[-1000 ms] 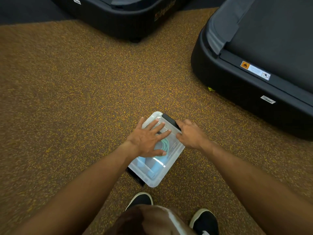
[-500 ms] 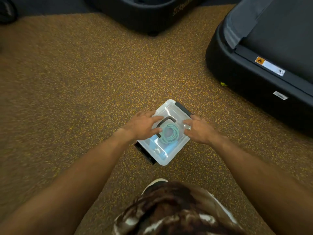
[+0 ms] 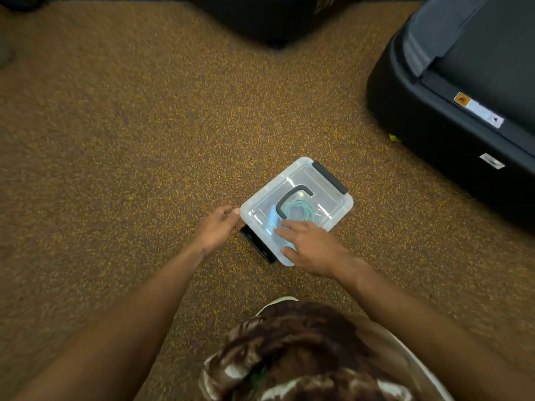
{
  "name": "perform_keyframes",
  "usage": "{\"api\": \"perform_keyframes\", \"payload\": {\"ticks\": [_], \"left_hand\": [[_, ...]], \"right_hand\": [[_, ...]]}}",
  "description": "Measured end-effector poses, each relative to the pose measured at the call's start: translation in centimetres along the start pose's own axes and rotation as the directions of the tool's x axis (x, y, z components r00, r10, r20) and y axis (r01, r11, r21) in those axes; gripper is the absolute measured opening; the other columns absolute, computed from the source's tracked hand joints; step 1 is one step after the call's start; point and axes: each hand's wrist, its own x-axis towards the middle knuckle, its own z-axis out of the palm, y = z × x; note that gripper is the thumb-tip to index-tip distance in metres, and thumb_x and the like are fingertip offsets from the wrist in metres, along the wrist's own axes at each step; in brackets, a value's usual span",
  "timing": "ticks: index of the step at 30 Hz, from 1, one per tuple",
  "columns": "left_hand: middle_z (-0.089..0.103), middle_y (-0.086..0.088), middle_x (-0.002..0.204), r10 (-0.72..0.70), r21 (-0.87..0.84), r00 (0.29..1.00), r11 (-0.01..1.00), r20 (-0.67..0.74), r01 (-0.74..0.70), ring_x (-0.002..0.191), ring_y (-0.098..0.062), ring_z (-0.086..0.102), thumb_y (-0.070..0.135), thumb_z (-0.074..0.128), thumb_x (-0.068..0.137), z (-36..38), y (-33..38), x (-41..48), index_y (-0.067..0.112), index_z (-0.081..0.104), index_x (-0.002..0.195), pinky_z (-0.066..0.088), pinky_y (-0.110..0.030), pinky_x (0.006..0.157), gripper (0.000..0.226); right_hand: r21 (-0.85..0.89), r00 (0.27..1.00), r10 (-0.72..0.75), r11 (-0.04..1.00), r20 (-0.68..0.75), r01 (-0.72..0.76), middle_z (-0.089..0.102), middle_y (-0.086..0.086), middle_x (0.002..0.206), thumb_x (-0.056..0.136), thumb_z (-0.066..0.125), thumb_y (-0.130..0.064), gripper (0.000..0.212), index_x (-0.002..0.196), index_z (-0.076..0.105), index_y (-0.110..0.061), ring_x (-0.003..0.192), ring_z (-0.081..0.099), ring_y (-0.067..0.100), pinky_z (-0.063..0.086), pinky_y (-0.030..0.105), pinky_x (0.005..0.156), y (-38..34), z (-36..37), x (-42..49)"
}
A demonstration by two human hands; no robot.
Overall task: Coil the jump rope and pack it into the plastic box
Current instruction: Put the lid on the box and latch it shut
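Observation:
A clear plastic box (image 3: 327, 195) sits on the speckled brown floor with its lid on. A dark carry handle (image 3: 289, 198) lies flat on the lid. Through the lid I see the coiled teal jump rope (image 3: 301, 211) and a light blue grip. The far latch (image 3: 330, 177) is folded onto the lid; the near latch (image 3: 257, 246) hangs down and outward. My left hand (image 3: 217, 230) is at the box's left corner, fingertips touching the lid edge. My right hand (image 3: 311, 246) rests flat on the near part of the lid, fingers spread.
A black treadmill base (image 3: 451, 111) stands to the right, close behind the box. Another dark machine base (image 3: 272, 21) is at the top centre. My knee in patterned brown and white cloth (image 3: 304, 357) fills the bottom centre. Carpet stretches to the left.
My left hand slid off the lid top to the box's left corner. My right hand moved from the right edge onto the near part of the lid. The view shifted.

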Motion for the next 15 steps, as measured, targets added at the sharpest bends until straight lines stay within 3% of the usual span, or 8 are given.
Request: {"api": "perform_keyframes", "payload": {"ticks": [3,7,15], "left_hand": [[0.043,-0.013,0.153,-0.082,-0.132,0.996,0.987,0.044,0.087,0.133,-0.032,0.049,0.054,0.041,0.099,0.3,-0.5,0.0,0.017,0.037,0.149,0.037,-0.056,0.111,0.062],[0.050,-0.017,0.146,-0.163,-0.229,0.980,0.956,0.113,0.186,0.126,-0.032,0.056,0.062,0.035,0.097,1.1,-0.9,-0.3,0.015,0.039,0.149,0.044,-0.052,0.106,0.070],[0.054,-0.019,0.140,-0.211,-0.349,0.969,0.905,0.128,0.243,0.125,-0.033,0.056,0.064,0.026,0.098,1.6,-0.6,-0.6,0.011,0.040,0.147,0.043,-0.053,0.107,0.074]], "right_hand": [[-0.054,1.000,-0.021,0.998,0.024,0.022,0.019,0.001,0.168,0.105,0.038,-0.041,0.056,0.158,0.026,-0.027,0.151,0.020,0.028,0.026,0.047,0.120,-0.5,0.2,0.6],[-0.122,0.999,-0.014,0.992,0.052,0.020,0.012,0.000,0.169,0.105,0.036,-0.044,0.057,0.158,0.023,-0.027,0.153,0.015,0.028,0.023,0.048,0.120,-0.6,0.4,0.7],[-0.199,0.999,0.001,0.980,0.051,0.010,0.005,-0.002,0.170,0.105,0.030,-0.045,0.057,0.158,0.012,-0.039,0.154,0.012,0.028,0.021,0.053,0.120,-0.8,1.0,0.7]]}}
